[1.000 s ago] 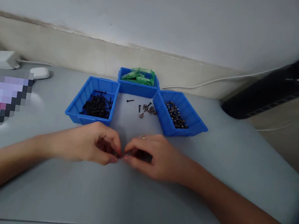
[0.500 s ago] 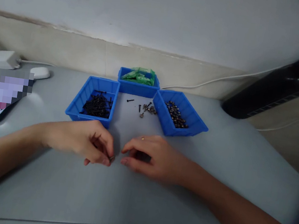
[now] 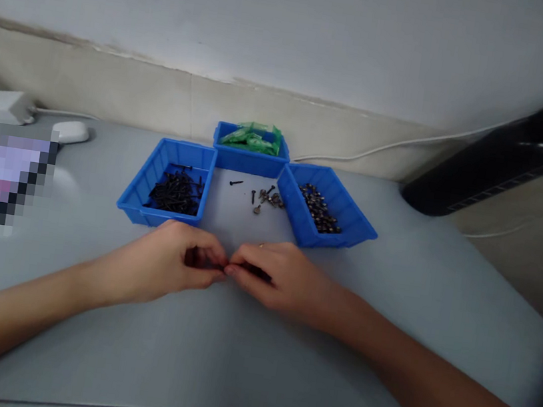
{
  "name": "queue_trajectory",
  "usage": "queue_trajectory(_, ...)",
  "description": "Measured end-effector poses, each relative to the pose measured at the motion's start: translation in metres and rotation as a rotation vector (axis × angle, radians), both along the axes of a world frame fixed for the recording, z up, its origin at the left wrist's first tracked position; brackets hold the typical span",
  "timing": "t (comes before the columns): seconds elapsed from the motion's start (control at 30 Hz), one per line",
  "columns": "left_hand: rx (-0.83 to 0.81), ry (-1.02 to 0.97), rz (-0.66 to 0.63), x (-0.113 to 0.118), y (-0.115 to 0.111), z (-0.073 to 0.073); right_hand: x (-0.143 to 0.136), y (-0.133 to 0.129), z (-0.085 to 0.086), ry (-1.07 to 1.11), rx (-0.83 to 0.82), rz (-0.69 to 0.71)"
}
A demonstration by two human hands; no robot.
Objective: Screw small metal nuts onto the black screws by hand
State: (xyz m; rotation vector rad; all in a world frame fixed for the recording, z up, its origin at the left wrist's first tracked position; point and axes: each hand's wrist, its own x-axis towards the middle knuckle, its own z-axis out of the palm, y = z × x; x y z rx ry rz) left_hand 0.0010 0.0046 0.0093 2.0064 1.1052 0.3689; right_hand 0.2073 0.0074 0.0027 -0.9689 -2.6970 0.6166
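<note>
**Fingers pinched together in front of the three bins, most of the hardware untouched**

Head view, the only one we've got:

We have both hands resting on the grey table [image 3: 385, 327], fingertips meeting right in the middle. Our left hand [image 3: 169, 266] is curled narrow, thumb and forefinger pinched; our right hand [image 3: 276, 278] is pinched the same way, and between the two sets of fingertips there's a small dark piece [image 3: 222, 267], too tiny to say for sure what it is, or which hand really has the grip. Looks to us like a fastener being fiddled together, held just above the tabletop and just in front of the bins.

Progress-wise, our guess is we're near the start. The left bin [image 3: 154, 173] holds a heap of black screws [image 3: 175, 192], the right bin [image 3: 349, 224] a pile of small metal bits [image 3: 320, 209], and the back bin [image 3: 250, 160] has green packets [image 3: 253, 137]. All three look well stocked.

Counts: three blue bins, two hands, one piece in the pinch. Between the bins lie loose pieces [image 3: 265, 197], roughly half a dozen, some clumped so we can't count exactly. The heaps in the bins are way too many to count.
</note>
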Motion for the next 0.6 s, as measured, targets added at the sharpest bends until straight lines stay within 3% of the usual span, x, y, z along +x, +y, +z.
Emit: queue_trajectory(0.6,0.057,-0.056,0.012,0.0021,-0.0030,0.0033,0.0016,0.0010,0.0062,0.147,0.059,-0.021)
